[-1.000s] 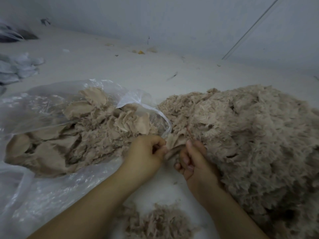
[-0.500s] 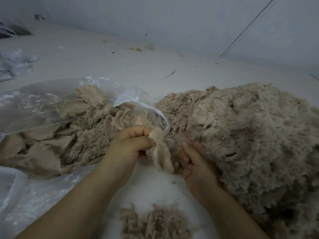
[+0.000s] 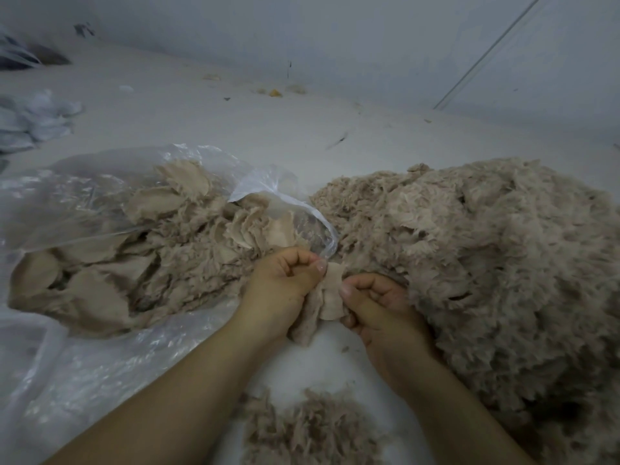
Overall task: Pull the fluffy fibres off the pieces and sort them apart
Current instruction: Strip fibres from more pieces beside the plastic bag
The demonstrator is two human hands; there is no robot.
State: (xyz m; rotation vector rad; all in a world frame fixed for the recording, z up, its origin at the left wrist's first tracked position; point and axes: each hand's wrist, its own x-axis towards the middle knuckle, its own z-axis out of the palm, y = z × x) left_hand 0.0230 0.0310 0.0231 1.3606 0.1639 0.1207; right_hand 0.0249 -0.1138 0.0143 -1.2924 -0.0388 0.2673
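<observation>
A small beige furry piece [image 3: 330,297] hangs between my two hands at the centre of the view. My left hand [image 3: 285,283] pinches its upper left edge with thumb and curled fingers. My right hand [image 3: 372,302] grips its right edge with thumb and curled fingers. A big heap of fluffy beige pieces [image 3: 486,263] lies to the right, touching my right hand. To the left, a clear plastic bag [image 3: 84,203] lies open and holds several flatter beige pieces [image 3: 141,263]. A small pile of loose pulled fibres [image 3: 312,427] lies between my forearms.
The work goes on over a white surface [image 3: 235,129] that runs back to a pale wall [image 3: 335,35]. Crumpled white material [image 3: 37,119] lies at the far left. Small scraps [image 3: 275,92] are scattered along the foot of the wall.
My right hand has closed onto the piece, which one second ago only the left hand lifted from the heap's edge. Both hands now hold it between them, slightly lower.
</observation>
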